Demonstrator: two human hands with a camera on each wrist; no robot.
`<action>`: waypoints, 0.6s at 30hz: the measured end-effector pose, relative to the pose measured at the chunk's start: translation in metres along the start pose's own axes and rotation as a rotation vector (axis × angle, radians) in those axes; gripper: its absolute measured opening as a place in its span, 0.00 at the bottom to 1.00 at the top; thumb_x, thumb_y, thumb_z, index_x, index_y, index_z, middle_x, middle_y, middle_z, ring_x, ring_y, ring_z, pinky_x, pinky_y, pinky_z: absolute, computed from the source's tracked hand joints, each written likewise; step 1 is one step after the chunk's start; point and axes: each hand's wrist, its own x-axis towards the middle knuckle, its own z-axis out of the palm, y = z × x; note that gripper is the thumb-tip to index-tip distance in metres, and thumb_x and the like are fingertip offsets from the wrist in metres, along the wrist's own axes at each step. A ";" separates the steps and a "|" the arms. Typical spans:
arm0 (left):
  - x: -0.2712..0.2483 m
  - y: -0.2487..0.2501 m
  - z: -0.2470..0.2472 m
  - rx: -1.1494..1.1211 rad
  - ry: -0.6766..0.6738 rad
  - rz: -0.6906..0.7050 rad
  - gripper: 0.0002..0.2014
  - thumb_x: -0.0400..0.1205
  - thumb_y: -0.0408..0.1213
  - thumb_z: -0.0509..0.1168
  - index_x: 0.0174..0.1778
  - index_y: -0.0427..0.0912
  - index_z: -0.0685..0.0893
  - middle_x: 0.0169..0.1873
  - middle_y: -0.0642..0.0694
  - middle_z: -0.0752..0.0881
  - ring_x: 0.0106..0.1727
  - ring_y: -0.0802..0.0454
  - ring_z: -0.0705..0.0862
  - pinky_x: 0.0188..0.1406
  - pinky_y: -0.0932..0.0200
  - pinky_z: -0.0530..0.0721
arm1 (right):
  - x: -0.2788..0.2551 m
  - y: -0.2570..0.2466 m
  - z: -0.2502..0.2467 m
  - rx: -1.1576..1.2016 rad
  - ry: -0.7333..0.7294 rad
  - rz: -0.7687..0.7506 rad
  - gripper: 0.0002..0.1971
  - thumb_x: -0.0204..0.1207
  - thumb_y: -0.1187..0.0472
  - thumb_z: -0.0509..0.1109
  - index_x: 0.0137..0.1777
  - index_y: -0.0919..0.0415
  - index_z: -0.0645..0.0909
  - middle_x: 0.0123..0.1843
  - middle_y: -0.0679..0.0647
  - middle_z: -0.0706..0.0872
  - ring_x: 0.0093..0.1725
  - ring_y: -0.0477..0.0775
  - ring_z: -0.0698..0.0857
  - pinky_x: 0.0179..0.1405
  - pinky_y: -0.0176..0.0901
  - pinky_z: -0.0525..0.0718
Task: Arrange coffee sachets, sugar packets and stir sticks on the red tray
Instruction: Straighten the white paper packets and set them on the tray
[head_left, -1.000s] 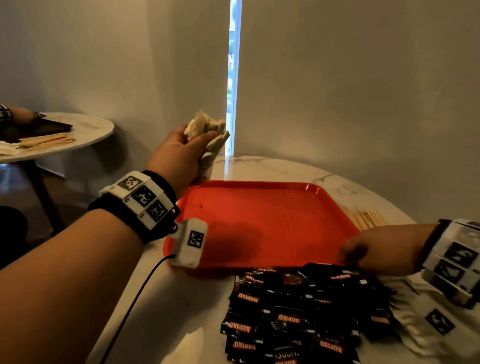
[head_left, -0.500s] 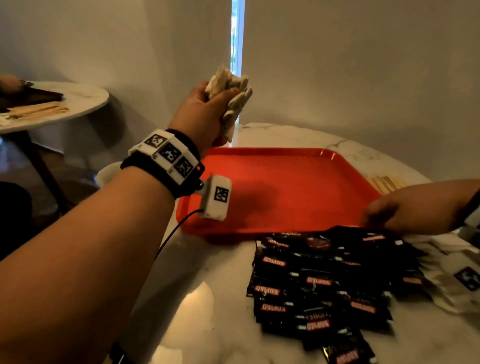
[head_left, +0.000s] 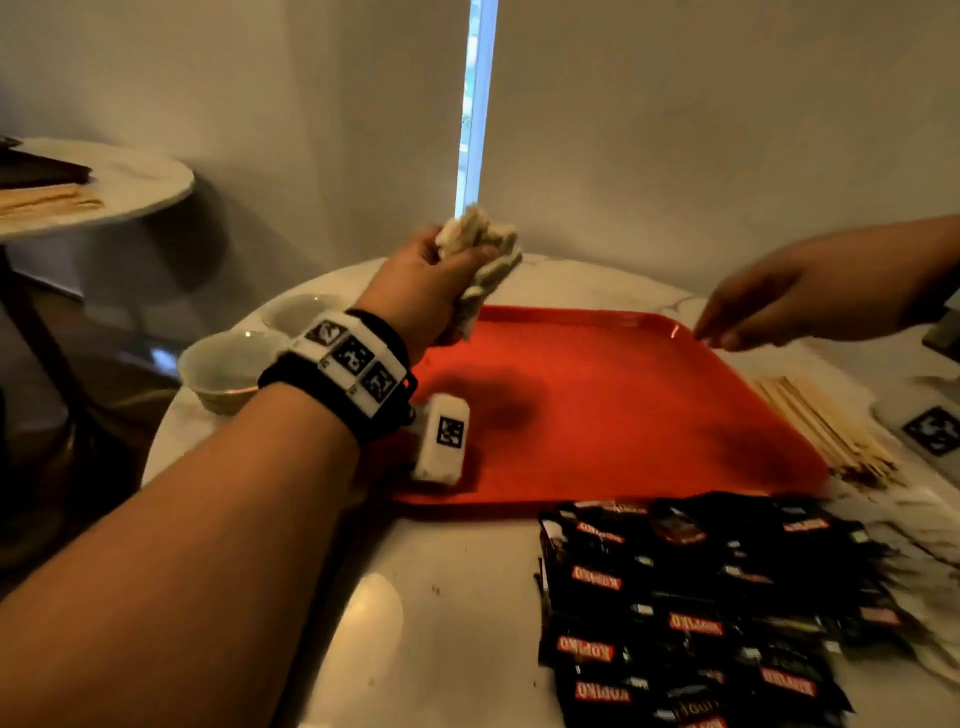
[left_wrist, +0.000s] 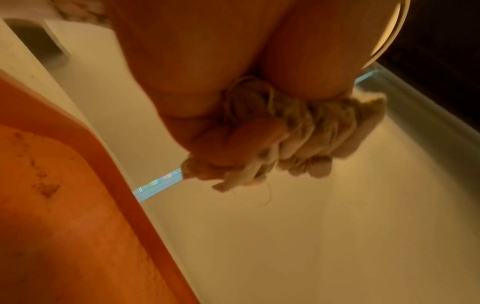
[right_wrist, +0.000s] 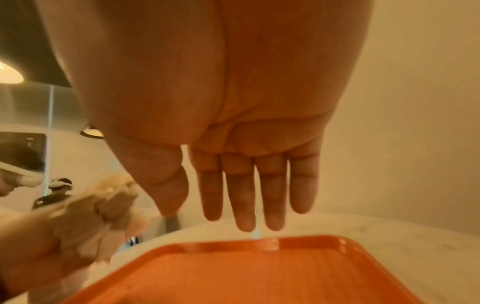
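Observation:
The red tray (head_left: 613, 410) lies bare on the round marble table, also seen from the right wrist as a red tray (right_wrist: 259, 273). My left hand (head_left: 431, 291) is raised over the tray's far left corner and grips a crumpled beige cloth (head_left: 483, 260); the left wrist view shows the cloth (left_wrist: 298, 144) bunched in curled fingers. My right hand (head_left: 769, 312) hovers over the tray's far right corner, fingers (right_wrist: 244, 195) straight, holding nothing. Black coffee sachets (head_left: 691, 613) are piled in front of the tray. Wooden stir sticks (head_left: 826, 431) lie right of it. White sugar packets (head_left: 909, 525) show blurred at the right.
Two small white bowls (head_left: 228, 369) stand left of the tray near the table edge. A second round table (head_left: 130, 182) with sticks and a dark tray stands at the far left. A grey wall runs close behind the table.
My right hand has lifted off the sachet pile and moved up to the tray's far right corner. The left hand still holds the cloth above the tray's far left corner.

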 end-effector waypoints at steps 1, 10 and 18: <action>0.001 -0.002 -0.004 0.034 0.005 -0.007 0.05 0.86 0.33 0.66 0.50 0.48 0.83 0.24 0.55 0.85 0.18 0.63 0.74 0.16 0.70 0.68 | 0.006 -0.014 -0.012 0.032 0.052 -0.026 0.08 0.81 0.50 0.70 0.57 0.37 0.86 0.53 0.37 0.91 0.56 0.41 0.88 0.62 0.48 0.86; 0.007 -0.005 -0.014 0.041 0.034 -0.004 0.14 0.82 0.42 0.72 0.62 0.48 0.82 0.27 0.51 0.84 0.21 0.55 0.78 0.20 0.61 0.74 | 0.067 -0.124 -0.036 0.565 0.185 -0.361 0.30 0.58 0.45 0.75 0.57 0.63 0.84 0.50 0.60 0.89 0.46 0.55 0.88 0.42 0.49 0.85; 0.005 0.001 -0.016 0.046 0.023 -0.024 0.13 0.81 0.41 0.73 0.59 0.48 0.80 0.24 0.52 0.86 0.21 0.57 0.81 0.20 0.61 0.74 | 0.107 -0.150 -0.017 0.570 0.162 -0.371 0.07 0.74 0.63 0.79 0.47 0.60 0.84 0.43 0.63 0.87 0.40 0.59 0.85 0.32 0.47 0.82</action>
